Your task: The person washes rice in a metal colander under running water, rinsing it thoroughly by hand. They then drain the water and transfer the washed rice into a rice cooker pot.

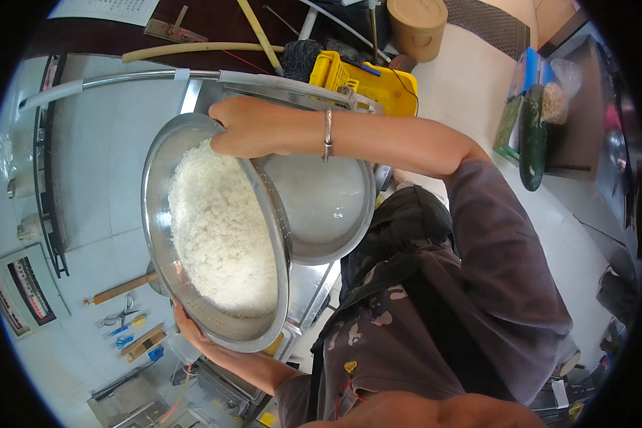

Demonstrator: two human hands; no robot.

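Observation:
Both my hands carry a perforated stainless steel colander (241, 327), tilted steeply on its side. A heap of wet white rice (219, 230) packs its middle. My right hand (246, 129), with a silver bangle at the wrist, grips the rim at the top. Low on the opposite side, my left hand (190, 325) holds the outer edge, its fingers partly hidden behind the metal. Past the colander, under my right forearm, a round metal basin (371, 198) contains cloudy whitish water (321, 203). The colander hides part of this basin.
A metal pipe (134, 79) crosses near the colander's top. Beyond are mop heads (301, 59), a yellow mop bucket (396, 88) and a lidded tan bucket (417, 32). Scissors (122, 313) and small tools hang on the wall. A long green gourd (532, 139) lies at right.

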